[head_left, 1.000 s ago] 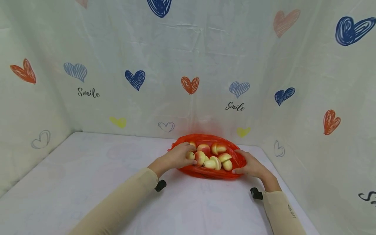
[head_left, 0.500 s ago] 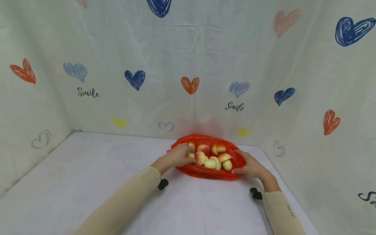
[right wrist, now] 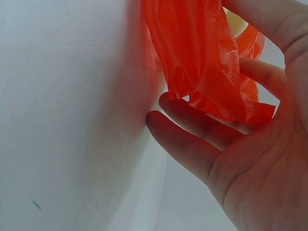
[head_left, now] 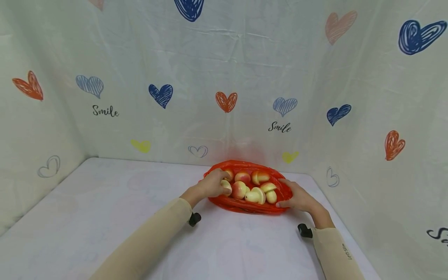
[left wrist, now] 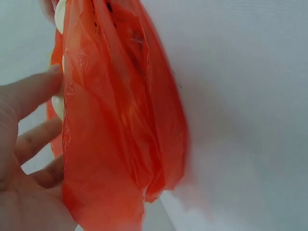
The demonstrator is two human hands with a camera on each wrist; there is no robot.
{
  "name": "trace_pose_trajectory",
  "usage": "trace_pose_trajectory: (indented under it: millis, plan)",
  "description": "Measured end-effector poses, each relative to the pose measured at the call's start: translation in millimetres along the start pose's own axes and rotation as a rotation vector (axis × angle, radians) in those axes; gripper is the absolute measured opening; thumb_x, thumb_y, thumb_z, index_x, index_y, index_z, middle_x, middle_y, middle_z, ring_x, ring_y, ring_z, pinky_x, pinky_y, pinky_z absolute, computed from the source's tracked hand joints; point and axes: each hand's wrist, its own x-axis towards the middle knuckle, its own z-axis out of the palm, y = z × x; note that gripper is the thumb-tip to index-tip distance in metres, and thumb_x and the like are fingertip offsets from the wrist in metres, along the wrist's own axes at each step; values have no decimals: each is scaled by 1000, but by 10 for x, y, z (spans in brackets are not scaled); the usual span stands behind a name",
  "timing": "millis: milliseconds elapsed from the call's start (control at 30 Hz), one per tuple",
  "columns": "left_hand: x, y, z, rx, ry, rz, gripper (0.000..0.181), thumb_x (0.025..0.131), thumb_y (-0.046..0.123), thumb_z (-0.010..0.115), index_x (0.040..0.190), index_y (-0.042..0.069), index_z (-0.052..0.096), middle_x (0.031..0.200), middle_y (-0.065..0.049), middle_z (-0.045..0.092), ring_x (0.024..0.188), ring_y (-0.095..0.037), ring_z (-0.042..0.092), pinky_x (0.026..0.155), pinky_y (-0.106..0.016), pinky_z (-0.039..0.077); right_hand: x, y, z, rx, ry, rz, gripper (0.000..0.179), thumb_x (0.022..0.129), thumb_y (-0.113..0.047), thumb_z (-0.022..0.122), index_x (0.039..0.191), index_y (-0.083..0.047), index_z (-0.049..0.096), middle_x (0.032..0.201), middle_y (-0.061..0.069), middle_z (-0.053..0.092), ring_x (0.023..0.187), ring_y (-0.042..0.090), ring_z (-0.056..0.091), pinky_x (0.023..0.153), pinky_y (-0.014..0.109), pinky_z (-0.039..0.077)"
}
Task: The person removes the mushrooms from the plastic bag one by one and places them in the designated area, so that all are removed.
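A red plastic bag (head_left: 245,209) lies spread open at the far side of the table, with several mushrooms in it, their caps reddish-yellow and their stems pale. At its left end my left hand (head_left: 209,184) reaches over the rim. Thumb and fingers stand on either side of a pale mushroom (head_left: 226,187), which the hand partly hides. The left wrist view shows the bag's side (left wrist: 110,120) in front of the fingertips. My right hand (head_left: 301,197) grips the bag's right end, thumb at the near rim and fingers behind. In the right wrist view, fingers curl around the crumpled red plastic (right wrist: 207,62).
A white cloth covers the table (head_left: 122,202). Behind it hangs a pale curtain (head_left: 196,120) printed with hearts, close to the bag's far side. One mushroom (head_left: 260,177) lies near the bag's back rim, another (head_left: 256,195) near the front.
The pale mushroom at my left fingers has turned, and its stem end no longer shows. A front mushroom has shifted slightly right. My right hand stays in place on the bag.
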Motion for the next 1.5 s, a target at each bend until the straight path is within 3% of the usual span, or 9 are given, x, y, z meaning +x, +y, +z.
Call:
trace_pose_trajectory:
  millis: [233,467,867,1033,1200,1500]
  plan:
    - [-1,-8,-5,-14,-51,-74,50,81,27,75,122,3,61,103,-3,61,92,-19,52,82,-33,47,1,2,5,-9,1,-7,95,68,-42,83,145,-13,36,141,20,38,127,42,36,97,64,36]
    - [-22,-13,-14,-44,-91,-94,61,79,30,78,130,4,56,118,-6,59,106,-22,50,97,-42,42,1,-14,5,-8,0,-3,94,69,-40,83,145,-12,36,141,20,38,127,41,36,97,63,37]
    - [-54,-25,-8,-54,-94,-99,65,78,31,78,134,8,52,125,-6,53,112,-23,46,100,-44,40,-3,-24,4,-15,2,-5,94,70,-40,83,146,-12,35,141,21,38,127,42,36,96,63,37]
    - [-84,-5,-21,-74,-70,-42,63,78,32,78,132,10,54,126,-6,52,115,-23,44,102,-44,37,-20,-15,8,-21,0,-6,94,70,-40,83,146,-12,35,141,21,38,127,43,36,97,63,37]
    - [-122,6,-34,-92,-5,57,56,76,33,79,124,15,57,120,-1,53,113,-20,45,100,-42,37,-25,-17,14,-27,4,16,95,70,-40,83,146,-12,35,141,21,38,126,42,37,96,63,37]
    - [-355,35,-79,-140,98,233,55,78,31,75,128,21,55,124,8,49,116,-11,43,97,-38,43,-23,-8,30,-29,0,22,98,69,-41,83,147,-11,33,142,23,37,127,44,36,96,65,35]
